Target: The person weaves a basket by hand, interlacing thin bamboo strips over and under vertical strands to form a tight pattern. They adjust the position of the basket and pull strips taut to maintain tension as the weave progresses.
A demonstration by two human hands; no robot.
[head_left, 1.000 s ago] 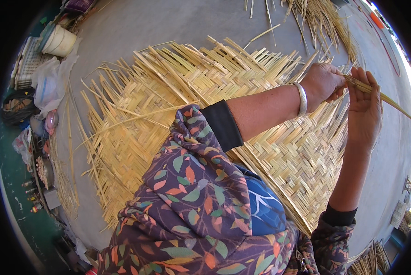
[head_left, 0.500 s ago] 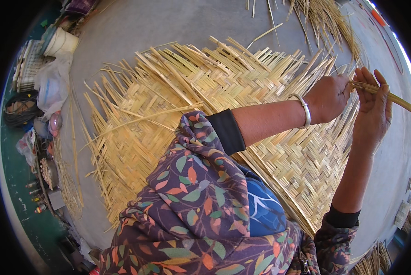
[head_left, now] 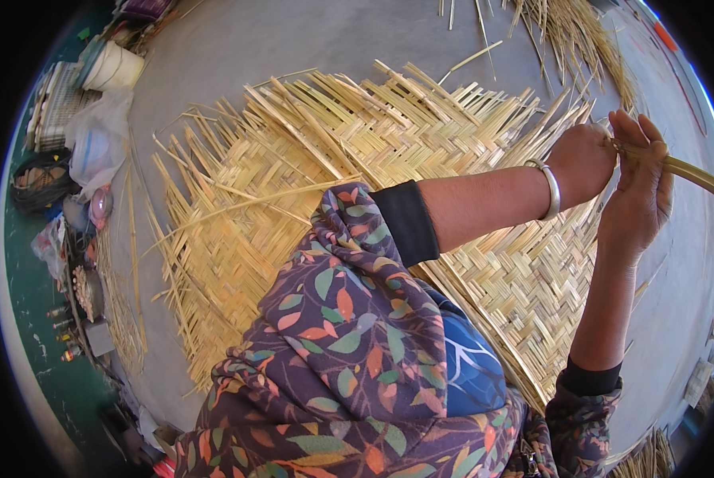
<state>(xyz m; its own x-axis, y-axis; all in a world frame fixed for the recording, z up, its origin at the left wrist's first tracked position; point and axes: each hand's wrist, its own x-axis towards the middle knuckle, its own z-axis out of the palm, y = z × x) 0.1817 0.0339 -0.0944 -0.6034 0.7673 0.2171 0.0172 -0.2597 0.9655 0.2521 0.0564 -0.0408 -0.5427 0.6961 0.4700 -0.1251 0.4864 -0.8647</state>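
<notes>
1. Strip (head_left: 698, 173) of greenish-tan reed, perhaps several laid together, is up in your grasp, just past the right edge of the woven mat (head_left: 516, 291); its outer end runs away from the mat and leaves the view.
2. Your left hand (head_left: 584, 163) is clenched over the mat's right edge, closed around the strip's inner end; the back of the fist hides how the fingers sit.
3. Your right hand (head_left: 642, 183), just right of the mat, has the strip between thumb and fingers, with some fingertips raised, so that grip looks the looser one.
4. Expect the strip to be light and springy, stiff along its length yet liable to split or crack if bent sharply. It may feel smooth and slide through a slack hold, and its edges could be sharp.
5. It is best pinched flat near the inner end, with a second hold close by.
6. Beyond the mat, a bundle of stalks (head_left: 568, 40) lies on the grey floor (head_left: 213, 56).
</notes>
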